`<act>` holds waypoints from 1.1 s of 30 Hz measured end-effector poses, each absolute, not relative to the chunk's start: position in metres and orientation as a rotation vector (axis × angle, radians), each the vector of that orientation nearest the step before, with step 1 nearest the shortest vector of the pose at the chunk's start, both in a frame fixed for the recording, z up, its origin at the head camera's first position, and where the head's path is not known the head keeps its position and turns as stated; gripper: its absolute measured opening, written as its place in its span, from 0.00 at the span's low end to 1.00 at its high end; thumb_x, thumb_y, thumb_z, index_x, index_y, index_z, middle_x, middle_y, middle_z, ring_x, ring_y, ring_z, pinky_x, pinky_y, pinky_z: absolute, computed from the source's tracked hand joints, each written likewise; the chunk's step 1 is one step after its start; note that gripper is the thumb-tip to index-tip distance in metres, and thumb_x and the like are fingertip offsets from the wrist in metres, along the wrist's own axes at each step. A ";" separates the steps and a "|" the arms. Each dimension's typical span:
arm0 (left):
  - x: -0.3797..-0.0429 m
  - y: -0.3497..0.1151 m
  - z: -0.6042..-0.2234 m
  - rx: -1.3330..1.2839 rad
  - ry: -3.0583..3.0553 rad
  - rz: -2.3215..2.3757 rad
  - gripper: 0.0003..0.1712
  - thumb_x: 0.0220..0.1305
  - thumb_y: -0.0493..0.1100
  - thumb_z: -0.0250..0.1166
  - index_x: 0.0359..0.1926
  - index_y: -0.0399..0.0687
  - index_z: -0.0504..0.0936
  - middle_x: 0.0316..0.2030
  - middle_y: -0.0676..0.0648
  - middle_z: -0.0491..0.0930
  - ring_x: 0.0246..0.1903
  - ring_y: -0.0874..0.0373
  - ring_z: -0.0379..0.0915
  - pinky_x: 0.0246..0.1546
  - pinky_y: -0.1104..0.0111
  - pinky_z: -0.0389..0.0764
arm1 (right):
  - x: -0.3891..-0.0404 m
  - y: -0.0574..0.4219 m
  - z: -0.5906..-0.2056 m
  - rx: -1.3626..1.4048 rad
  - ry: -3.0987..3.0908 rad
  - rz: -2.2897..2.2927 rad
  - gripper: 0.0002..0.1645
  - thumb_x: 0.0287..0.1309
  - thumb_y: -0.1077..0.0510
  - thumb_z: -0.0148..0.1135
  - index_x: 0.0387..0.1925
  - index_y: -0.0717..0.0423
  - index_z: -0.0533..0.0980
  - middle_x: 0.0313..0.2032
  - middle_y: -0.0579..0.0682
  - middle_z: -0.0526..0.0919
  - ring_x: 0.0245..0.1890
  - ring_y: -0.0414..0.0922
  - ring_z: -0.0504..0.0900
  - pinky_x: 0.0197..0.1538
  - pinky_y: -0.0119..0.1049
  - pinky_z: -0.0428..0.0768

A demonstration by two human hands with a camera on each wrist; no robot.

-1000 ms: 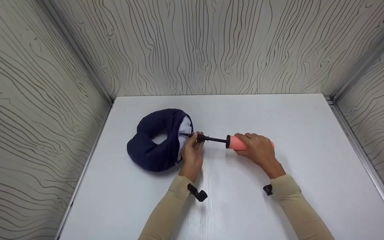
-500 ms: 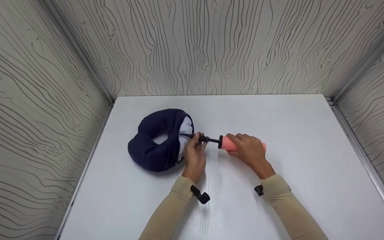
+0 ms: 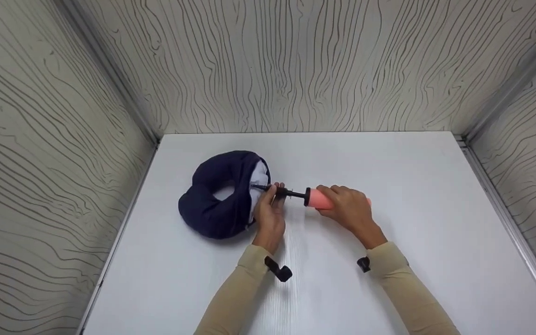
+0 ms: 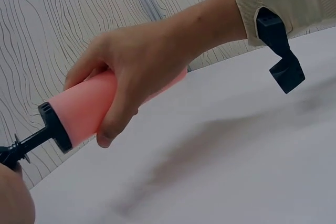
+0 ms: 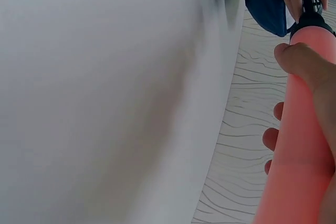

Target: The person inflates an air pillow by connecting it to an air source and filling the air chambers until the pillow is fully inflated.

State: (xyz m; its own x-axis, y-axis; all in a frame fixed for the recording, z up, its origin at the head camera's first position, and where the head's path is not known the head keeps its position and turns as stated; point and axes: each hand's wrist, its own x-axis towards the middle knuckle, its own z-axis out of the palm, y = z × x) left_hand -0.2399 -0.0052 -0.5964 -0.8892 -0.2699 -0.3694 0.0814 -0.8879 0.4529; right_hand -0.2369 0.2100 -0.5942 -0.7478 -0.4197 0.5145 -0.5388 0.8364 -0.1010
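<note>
On the white table point(image 3: 324, 288), two forearms in tan sleeves point(image 3: 233, 295) reach in from the near edge. The left hand point(image 3: 270, 216) points away from the person, wrist nearly in line with the forearm, its thumb and fingers pinching the black fitting point(image 3: 281, 191) of a hand pump. The right hand point(image 3: 349, 209) angles inward from the other side, its fingers clamped round the pump's pink barrel point(image 3: 319, 199); in the right wrist view, the thumb lies along the barrel and fingertips show past its far side. The black rod point(image 3: 298, 194) bridges the gap between the hands, tilted slightly. To the left lies the navy neck pillow point(image 3: 212, 223) on the table, its white inner part point(image 3: 258, 174) exposed at the side by the left hand, where the pump's thin tip meets it. A black mount point(image 3: 278, 270) sits at the left cuff, another at the right.
</note>
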 end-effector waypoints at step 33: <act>-0.232 -0.009 -0.601 0.564 -0.754 -2.777 0.08 0.75 0.29 0.62 0.52 0.34 0.80 0.41 0.46 0.91 0.46 0.55 0.90 0.63 0.58 0.85 | -0.245 0.178 -0.600 0.779 -2.489 0.380 0.34 0.49 0.44 0.86 0.56 0.49 0.84 0.35 0.53 0.90 0.29 0.50 0.87 0.30 0.48 0.88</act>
